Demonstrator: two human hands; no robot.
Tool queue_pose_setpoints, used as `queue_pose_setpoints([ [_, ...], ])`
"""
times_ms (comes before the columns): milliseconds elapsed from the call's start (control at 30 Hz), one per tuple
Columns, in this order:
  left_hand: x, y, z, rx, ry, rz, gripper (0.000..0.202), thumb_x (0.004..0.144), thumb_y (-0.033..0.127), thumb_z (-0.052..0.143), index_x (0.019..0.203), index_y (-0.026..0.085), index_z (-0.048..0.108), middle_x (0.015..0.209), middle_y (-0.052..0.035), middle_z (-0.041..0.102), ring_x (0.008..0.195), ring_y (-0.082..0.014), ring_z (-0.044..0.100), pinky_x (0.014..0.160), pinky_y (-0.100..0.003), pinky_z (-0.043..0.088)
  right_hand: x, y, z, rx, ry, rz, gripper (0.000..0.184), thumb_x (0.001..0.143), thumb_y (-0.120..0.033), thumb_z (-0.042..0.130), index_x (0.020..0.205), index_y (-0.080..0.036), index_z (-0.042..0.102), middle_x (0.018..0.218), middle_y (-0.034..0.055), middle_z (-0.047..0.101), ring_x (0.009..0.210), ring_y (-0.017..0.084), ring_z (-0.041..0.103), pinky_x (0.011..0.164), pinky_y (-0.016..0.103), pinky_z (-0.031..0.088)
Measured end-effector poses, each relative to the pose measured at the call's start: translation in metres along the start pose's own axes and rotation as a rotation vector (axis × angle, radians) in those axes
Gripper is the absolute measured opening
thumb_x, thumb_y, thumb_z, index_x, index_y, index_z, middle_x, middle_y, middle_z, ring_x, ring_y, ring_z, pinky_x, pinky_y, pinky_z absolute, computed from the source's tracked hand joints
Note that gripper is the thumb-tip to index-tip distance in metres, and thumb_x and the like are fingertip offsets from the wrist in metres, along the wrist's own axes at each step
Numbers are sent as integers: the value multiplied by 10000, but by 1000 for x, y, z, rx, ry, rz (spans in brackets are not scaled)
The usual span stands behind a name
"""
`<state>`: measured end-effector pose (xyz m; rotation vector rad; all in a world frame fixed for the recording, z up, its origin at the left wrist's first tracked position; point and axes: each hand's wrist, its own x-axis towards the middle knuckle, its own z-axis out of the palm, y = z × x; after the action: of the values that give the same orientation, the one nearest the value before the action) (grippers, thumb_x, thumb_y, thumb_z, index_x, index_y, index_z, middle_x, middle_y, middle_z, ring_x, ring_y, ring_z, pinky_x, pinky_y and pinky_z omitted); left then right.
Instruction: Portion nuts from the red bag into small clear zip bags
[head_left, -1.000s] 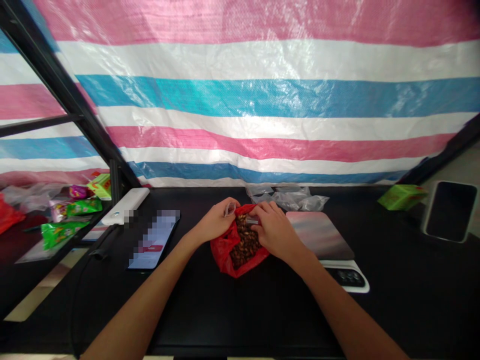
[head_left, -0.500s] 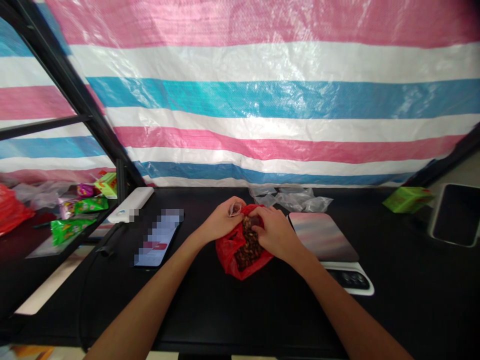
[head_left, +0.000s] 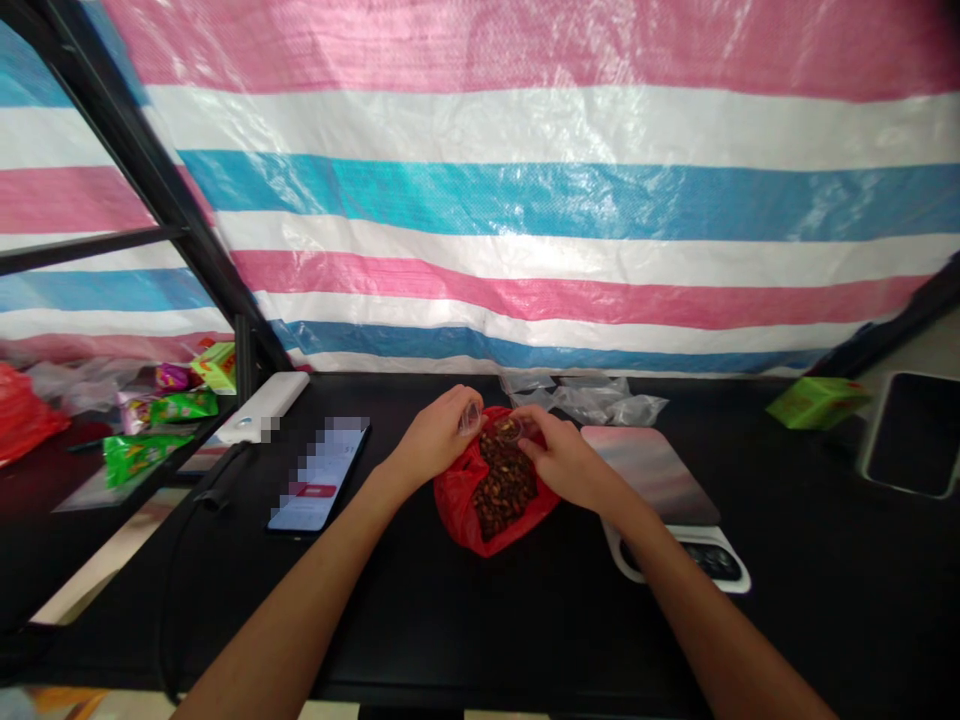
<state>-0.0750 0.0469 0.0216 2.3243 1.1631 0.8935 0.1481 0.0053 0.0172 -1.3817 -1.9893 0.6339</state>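
My left hand [head_left: 431, 438] pinches a small clear plastic piece [head_left: 471, 418], perhaps a cup, just above the rim of the bag. My right hand [head_left: 562, 460] holds a small round clear plastic container [head_left: 508, 430] between its fingertips, over the bag's mouth. The open red plastic bag [head_left: 459, 510] lies on the black table [head_left: 420, 620], full of brown nuts [head_left: 504, 490]. Both hands are close together, and neither touches the nuts as far as I can tell.
A reflective flat pad [head_left: 649, 472] and a phone in a white case [head_left: 712, 560] lie right of the bag. To the left are a blurred phone [head_left: 319, 475] and a white power bank [head_left: 262, 405]. Crumpled clear plastic bags [head_left: 585, 400] lie behind. A striped tarp [head_left: 525, 190] hangs beyond.
My right hand has drawn back to the right from the bag's mouth, showing the small container and more nuts. My left hand has lifted slightly. The view has shifted a little.
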Motion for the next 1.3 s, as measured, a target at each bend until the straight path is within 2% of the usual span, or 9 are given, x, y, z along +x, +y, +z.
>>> queue_pose_setpoints([
  [100,-1,6,0,2,-37,-12,127,951,323,606,1026,221,609,982,-23,651,861,-188,610,801,-305,465,3,-3,-4,193,33,-66,302,952,-139,524,1233,-239,572,1174,56,725,1113,217,680,1011,410,504],
  [167,-1,9,1,-51,-58,-25,212,939,386,639,1074,224,618,1001,-28,670,886,-200,624,808,-310,475,3,-10,-4,236,91,-136,321,979,-183,514,1294,-241,535,1256,70,686,1172,212,654,1060,413,492],
  [267,-1,13,3,-153,-61,-36,310,923,433,668,1147,225,619,1047,-40,693,937,-218,639,824,-318,489,2,-23,-2,126,161,-238,326,989,-210,525,1310,-259,556,1319,81,634,1243,227,603,1118,432,456],
  [433,-2,13,7,-204,-56,-55,347,893,399,705,1172,210,619,1074,-57,699,962,-234,641,843,-332,492,-1,-32,2,39,181,-349,345,969,-152,540,1290,-275,575,1294,81,605,1254,231,580,1118,416,459],
  [567,-2,14,7,-214,-53,-69,346,894,423,697,1156,208,630,1043,-54,694,934,-229,635,823,-330,493,-1,-31,3,21,234,-357,286,970,-148,549,1212,-285,617,1290,73,596,1244,230,587,1115,405,465],
  [767,-2,18,6,-260,-44,-89,294,888,417,694,1088,210,635,958,-27,680,864,-201,612,762,-298,481,-2,-29,1,12,277,-335,296,973,-166,565,1240,-286,605,1314,72,592,1256,234,597,1127,410,466],
  [1100,-2,19,9,-289,-19,-115,293,859,455,716,994,206,638,872,4,642,800,-176,584,698,-265,452,-2,-29,1,7,323,-433,327,999,-147,523,1272,-308,604,1368,65,588,1303,235,581,1140,415,462],
  [1300,-2,18,10,-337,-12,-117,249,842,397,738,923,197,611,795,32,596,741,-146,537,662,-247,423,-2,-31,0,8,325,-395,310,974,-149,550,1245,-292,588,1332,73,596,1259,244,603,1108,424,486],
])
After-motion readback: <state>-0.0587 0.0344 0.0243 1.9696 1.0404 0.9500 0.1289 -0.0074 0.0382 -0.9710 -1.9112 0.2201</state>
